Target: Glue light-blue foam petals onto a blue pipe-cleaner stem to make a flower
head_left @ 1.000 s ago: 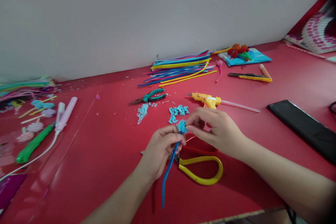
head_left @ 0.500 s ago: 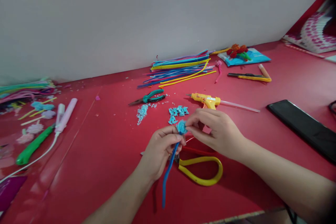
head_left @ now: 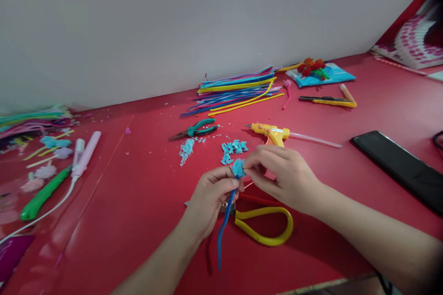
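Note:
A pipe cleaner flower (head_left: 238, 168) has a tuft of short light blue pieces on top and a dark blue pipe cleaner stem (head_left: 222, 235) that hangs down. My left hand (head_left: 212, 198) pinches it just under the tuft. At the tuft's right edge, the closed fingertips of my right hand (head_left: 277, 170) grip its outer pieces; exactly what sits between them is too small to see. Behind the hands lies a small pile of cut light blue pieces (head_left: 234, 148). Yellow-handled scissors (head_left: 277, 239) rest under my left hand, which partly hides them.
A yellow glue gun (head_left: 273, 132), teal pliers (head_left: 197, 128) and light blue fluff (head_left: 186, 151) lie beyond the hands. Pipe cleaners (head_left: 238, 87) are stacked by the wall. A black phone (head_left: 398, 166) is at right; a pink hair-iron-like tool (head_left: 86, 154) and green-handled tool (head_left: 44, 193) are at left.
The stem's lower end has swung slightly to the right. Both hands keep their hold at the tuft, with the right fingers barely shifted.

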A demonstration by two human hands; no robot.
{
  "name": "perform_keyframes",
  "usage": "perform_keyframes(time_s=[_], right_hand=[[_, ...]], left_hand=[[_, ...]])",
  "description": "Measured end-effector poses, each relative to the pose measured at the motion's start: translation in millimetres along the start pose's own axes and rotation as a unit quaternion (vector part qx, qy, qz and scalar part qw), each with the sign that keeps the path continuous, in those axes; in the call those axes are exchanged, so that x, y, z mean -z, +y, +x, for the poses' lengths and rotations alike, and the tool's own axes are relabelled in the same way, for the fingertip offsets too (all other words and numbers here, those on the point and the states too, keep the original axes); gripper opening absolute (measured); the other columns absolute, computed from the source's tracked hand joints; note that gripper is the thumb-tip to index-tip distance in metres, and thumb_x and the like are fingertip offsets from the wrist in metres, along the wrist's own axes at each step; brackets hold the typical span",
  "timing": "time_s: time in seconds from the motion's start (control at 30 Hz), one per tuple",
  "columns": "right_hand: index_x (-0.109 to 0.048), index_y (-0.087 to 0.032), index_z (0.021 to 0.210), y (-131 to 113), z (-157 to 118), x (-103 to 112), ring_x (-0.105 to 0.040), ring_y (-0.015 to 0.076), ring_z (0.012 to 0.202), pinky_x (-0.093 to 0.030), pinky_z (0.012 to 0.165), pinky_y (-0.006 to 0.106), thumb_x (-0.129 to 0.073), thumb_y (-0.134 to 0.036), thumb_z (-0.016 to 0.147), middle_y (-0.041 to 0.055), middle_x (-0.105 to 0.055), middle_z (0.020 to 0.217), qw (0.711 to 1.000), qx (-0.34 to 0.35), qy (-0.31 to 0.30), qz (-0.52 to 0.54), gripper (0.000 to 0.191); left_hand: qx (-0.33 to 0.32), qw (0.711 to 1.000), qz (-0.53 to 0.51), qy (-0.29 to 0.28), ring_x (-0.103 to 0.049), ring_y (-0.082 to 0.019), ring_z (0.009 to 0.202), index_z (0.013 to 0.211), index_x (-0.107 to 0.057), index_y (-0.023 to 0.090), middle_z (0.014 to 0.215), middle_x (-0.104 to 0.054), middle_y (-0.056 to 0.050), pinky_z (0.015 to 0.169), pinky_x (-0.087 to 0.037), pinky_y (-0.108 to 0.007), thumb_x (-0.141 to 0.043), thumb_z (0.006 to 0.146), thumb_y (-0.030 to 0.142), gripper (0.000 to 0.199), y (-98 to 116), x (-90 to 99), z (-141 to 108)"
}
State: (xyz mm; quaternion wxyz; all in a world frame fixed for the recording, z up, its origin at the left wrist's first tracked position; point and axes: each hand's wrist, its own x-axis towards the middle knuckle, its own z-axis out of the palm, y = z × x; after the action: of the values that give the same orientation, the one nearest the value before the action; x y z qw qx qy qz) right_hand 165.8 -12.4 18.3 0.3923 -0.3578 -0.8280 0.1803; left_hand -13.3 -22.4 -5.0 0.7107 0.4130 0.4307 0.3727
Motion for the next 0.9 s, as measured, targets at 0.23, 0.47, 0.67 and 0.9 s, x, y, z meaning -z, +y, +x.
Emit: perform_keyframes(time_s=[0.23,0.47,0.67,0.9], right_hand=[[-0.054,-0.019,0.077,-15.2,4.9,14.0,-0.049,0.008,0.058,-0.04,0.057,0.019,-0.052,-0.009,0.079,-0.0028,-0.054,0.066,0.983,-0.108,0.063,0.133,0.01],[-0.058,-0.017,0.076,-27.4,4.8,4.7,-0.046,0.0073,0.055,-0.039,0.053,0.019,-0.056,-0.022,0.079,-0.0036,-0.051,0.062,0.863,-0.292,-0.064,0.408,0.006],[-0.056,-0.015,0.07,-32.8,5.4,5.2,-0.043,0.0061,0.054,-0.036,0.05,0.017,-0.056,-0.018,0.075,-0.0045,-0.048,0.058,0.851,-0.302,-0.063,0.425,0.006],[-0.056,-0.014,0.069,-30.8,6.8,4.7,-0.041,0.0069,0.054,-0.034,0.05,0.018,-0.054,-0.017,0.073,-0.0037,-0.048,0.058,0.864,-0.297,-0.066,0.401,0.006]], left_hand=[[-0.328,0.901,0.262,0.106,-0.052,-0.011,0.074,0.079,-0.064,0.02,0.08,-0.055,0.0,0.065,-0.041,-0.022,-0.055,0.08,0.01,0.014,6.4,4.8,-5.5],[-0.52,0.715,0.448,0.131,-0.056,-0.014,0.076,0.087,-0.062,0.017,0.089,-0.059,-0.005,0.06,-0.045,-0.022,-0.057,0.073,-0.001,0.023,13.5,16.1,-16.3],[-0.529,0.687,0.486,0.112,-0.057,-0.014,0.077,0.088,-0.062,0.016,0.089,-0.059,-0.006,0.065,-0.047,-0.023,-0.057,0.073,-0.001,0.023,13.4,18.5,-16.5],[-0.521,0.673,0.516,0.102,-0.057,-0.015,0.076,0.09,-0.063,0.017,0.088,-0.061,-0.007,0.068,-0.048,-0.025,-0.056,0.075,0.001,0.023,14.2,20.6,-15.5]])
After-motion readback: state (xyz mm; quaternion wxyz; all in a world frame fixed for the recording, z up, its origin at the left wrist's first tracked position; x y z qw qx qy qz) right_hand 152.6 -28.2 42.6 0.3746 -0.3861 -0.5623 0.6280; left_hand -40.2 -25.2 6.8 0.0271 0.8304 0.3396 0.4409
